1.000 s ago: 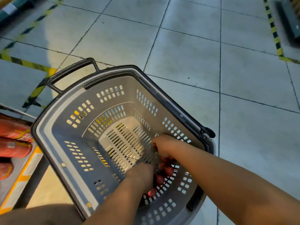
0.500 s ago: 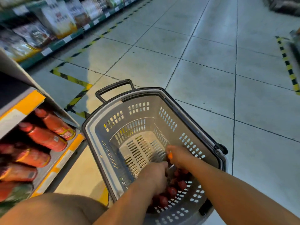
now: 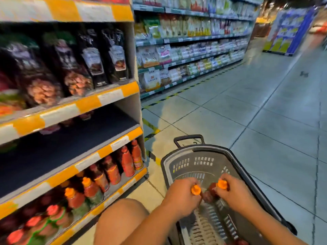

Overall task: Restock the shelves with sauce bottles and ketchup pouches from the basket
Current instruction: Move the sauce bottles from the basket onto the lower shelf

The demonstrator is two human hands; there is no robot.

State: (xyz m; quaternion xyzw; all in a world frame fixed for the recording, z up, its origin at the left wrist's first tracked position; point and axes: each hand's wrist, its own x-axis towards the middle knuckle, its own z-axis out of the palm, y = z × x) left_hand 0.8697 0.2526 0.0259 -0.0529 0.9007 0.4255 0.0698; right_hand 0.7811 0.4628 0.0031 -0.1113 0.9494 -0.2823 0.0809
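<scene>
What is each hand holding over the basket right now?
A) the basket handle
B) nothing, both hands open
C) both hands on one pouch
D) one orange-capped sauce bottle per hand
D: the left hand and right hand each grip an orange-capped sauce bottle above the basket.

Both hands now rise out of the grey plastic basket (image 3: 200, 156): the left hand (image 3: 182, 197) grips an orange-capped red sauce bottle (image 3: 196, 190), the right hand (image 3: 233, 191) another orange-capped red bottle (image 3: 219, 185), caps poking above the curled fingers.
</scene>
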